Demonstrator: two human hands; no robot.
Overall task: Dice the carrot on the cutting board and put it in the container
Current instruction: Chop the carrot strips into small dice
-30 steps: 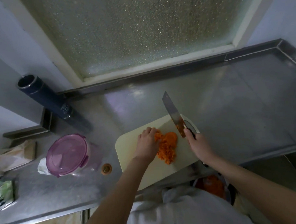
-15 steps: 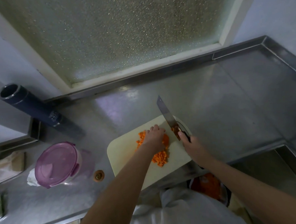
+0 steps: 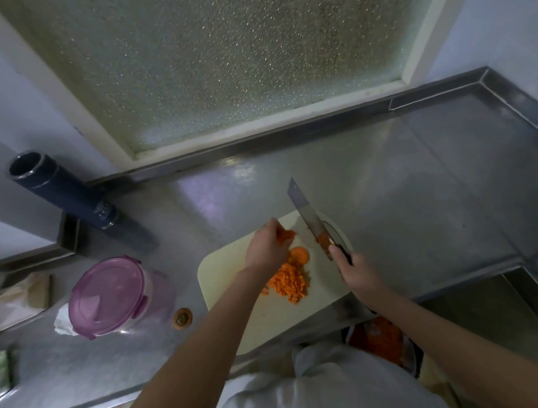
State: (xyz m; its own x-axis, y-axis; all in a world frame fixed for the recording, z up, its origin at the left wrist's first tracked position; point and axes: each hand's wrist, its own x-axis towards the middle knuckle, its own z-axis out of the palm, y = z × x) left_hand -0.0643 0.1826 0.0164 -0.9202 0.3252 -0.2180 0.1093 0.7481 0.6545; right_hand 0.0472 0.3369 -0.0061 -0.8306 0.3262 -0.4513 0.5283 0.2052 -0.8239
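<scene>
Left hand (image 3: 265,250) pinching carrot pieces (image 3: 285,236), right hand (image 3: 360,274) gripping one knife (image 3: 309,219), one diced pile (image 3: 289,282)

Left hand (image 3: 265,254) gripped carrot pieces (image 3: 285,236) above cream cutting board (image 3: 236,311); right hand (image 3: 357,275) held cleaver (image 3: 309,217), blade raised, tilted; diced carrot pile (image 3: 289,282) and one round slice (image 3: 299,254) lay on board; purple-lidded container (image 3: 109,295) stood left on steel counter (image 3: 416,180).
</scene>
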